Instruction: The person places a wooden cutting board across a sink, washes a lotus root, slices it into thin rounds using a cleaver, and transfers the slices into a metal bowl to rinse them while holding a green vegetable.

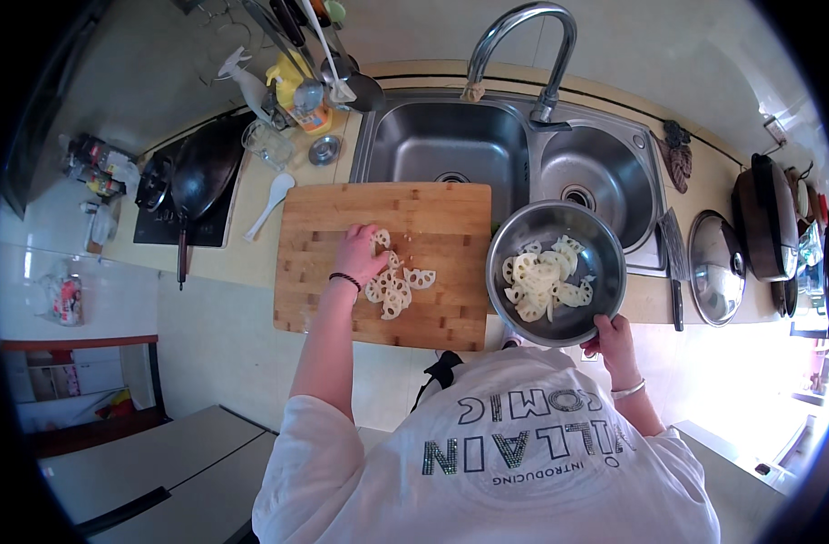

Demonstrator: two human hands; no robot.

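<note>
My left hand (361, 253) rests low over a wooden cutting board (333, 204), its thumb and fingers curved around a few white lotus root slices (381, 238). Whether the fingers grip them is hidden by the hand. More lotus root slices (392, 292) lie in a loose heap just beside the hand, and a half-round one (420, 278) sits apart to the right. At the right of the board, my right hand (611, 336) grips the near rim of a stainless steel bowl (594, 234). The bowl contains a pile of sliced lotus root (540, 275) and overlaps the counter's edge.
Behind the board is a double-basin steel sink (448, 129) with a curved faucet (557, 61). A cleaver (674, 258) and a pot lid (717, 268) lie at right. Leftward are a white spoon (271, 204), a glass jar (268, 144) and a wok (207, 170) on a cooktop.
</note>
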